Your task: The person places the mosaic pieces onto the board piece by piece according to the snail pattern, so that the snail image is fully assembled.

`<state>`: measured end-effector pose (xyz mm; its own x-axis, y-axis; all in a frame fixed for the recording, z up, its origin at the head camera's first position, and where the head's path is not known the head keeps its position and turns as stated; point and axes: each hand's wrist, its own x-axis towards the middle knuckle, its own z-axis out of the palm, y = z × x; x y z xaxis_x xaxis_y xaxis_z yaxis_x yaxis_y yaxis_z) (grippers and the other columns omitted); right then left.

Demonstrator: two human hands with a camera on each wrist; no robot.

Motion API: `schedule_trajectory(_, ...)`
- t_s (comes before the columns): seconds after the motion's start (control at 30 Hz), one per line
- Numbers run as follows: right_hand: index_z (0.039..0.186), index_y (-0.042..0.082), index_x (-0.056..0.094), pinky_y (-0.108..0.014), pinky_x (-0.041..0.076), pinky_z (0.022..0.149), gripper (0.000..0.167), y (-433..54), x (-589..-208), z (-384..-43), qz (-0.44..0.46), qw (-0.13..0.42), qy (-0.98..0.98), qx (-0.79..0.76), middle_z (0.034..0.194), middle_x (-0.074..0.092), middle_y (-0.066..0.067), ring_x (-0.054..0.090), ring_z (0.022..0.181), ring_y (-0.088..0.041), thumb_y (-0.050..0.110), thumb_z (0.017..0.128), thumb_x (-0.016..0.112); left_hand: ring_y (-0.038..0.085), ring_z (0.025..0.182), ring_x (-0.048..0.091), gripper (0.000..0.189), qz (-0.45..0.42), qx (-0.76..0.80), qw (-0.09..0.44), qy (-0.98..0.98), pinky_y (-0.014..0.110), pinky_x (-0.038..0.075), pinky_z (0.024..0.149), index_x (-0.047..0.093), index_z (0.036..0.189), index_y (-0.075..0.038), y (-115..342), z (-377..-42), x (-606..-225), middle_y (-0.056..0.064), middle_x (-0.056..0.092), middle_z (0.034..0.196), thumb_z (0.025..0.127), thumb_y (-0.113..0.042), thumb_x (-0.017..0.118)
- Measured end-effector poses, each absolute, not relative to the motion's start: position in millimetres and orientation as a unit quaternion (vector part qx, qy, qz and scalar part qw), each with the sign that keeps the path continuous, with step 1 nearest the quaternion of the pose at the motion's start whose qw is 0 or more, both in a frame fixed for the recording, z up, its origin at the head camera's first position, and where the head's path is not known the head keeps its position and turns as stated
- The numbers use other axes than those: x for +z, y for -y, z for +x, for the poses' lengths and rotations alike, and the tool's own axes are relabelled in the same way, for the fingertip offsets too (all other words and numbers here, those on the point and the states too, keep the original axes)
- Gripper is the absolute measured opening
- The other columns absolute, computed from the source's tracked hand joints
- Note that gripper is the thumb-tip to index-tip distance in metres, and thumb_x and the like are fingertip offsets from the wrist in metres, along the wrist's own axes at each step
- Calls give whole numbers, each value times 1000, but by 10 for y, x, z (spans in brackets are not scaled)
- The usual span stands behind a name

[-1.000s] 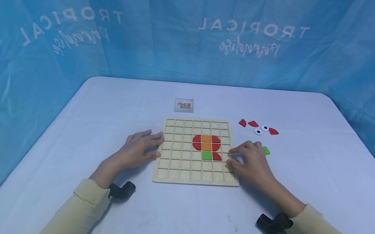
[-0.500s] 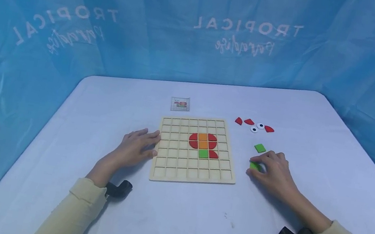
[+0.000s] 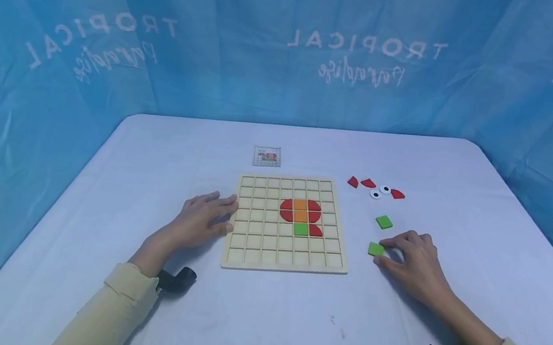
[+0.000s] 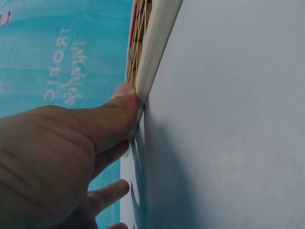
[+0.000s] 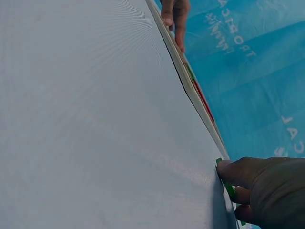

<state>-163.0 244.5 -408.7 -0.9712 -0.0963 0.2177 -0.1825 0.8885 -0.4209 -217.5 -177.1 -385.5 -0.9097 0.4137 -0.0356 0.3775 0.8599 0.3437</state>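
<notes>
My left hand (image 3: pixel 203 221) rests at the left edge of the wooden grid board (image 3: pixel 256 240), fingers loosely extended. In the left wrist view its thumb (image 4: pixel 125 102) lies on the board's side. On the board are two orange squares (image 3: pixel 300 210), red rounded pieces (image 3: pixel 286 210) on both sides, a green square (image 3: pixel 301 229) below and a red quarter piece (image 3: pixel 316 231) beside it. Right of the board my right hand (image 3: pixel 414 265) pinches a green square tile (image 3: pixel 376 249) between thumb and index finger, close over the table. Another green tile (image 3: pixel 384 222) lies just beyond.
Behind the board lies a small picture card (image 3: pixel 267 156) with a gridded animal design. Several red pieces (image 3: pixel 368 182) and two white eye discs (image 3: pixel 385 189) lie at the back right. A blue printed sheet (image 3: pixel 288 91) hangs behind the white-covered table (image 3: pixel 286 333).
My right hand has moved from the board's right edge out to the right, where it now pinches the nearer green tile by its right side. The left hand has stayed at the board's left edge.
</notes>
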Motion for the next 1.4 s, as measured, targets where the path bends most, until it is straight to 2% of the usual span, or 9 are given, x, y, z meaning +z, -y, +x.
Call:
schedule_trajectory(0.33, 102, 7, 72, -44, 36, 78, 29, -2452, -4080, -1647, 84, 103, 966, 223, 102, 60, -14, 43, 99, -30, 17, 75, 78, 40, 143, 22, 55, 201, 165, 61, -964, 64, 15, 112, 42, 142, -14, 1766, -2167, -3845, 3, 34, 153, 93, -35, 56)
schedule_trajectory(0.63, 104, 8, 71, -46, 41, 80, 30, -2332, -4024, -1734, 101, 112, 956, 252, 106, 60, -13, 43, 104, -30, 18, 76, 78, 40, 143, 24, 54, 211, 155, 51, -964, 65, 18, 111, 43, 142, -14, 1775, -2163, -3849, 4, 36, 152, 93, -34, 57)
schedule_trajectory(1.07, 101, 7, 72, -39, 38, 77, 32, -1797, -3968, -1988, 164, 144, 932, 289, 98, 61, -10, 45, 97, -25, 19, 73, 81, 39, 143, 24, 54, 202, 157, 59, -965, 63, 17, 112, 43, 142, -15, 1770, -2150, -3838, 3, 36, 152, 93, -34, 57)
schedule_trajectory(1.4, 100, 10, 74, -36, 35, 78, 27, -1321, -3975, -2117, 199, 111, 924, 307, 98, 61, -6, 44, 97, -22, 24, 76, 79, 40, 142, 25, 53, 214, 156, 48, -963, 64, 19, 111, 44, 141, -13, 1794, -2145, -3850, 4, 37, 152, 93, -33, 58)
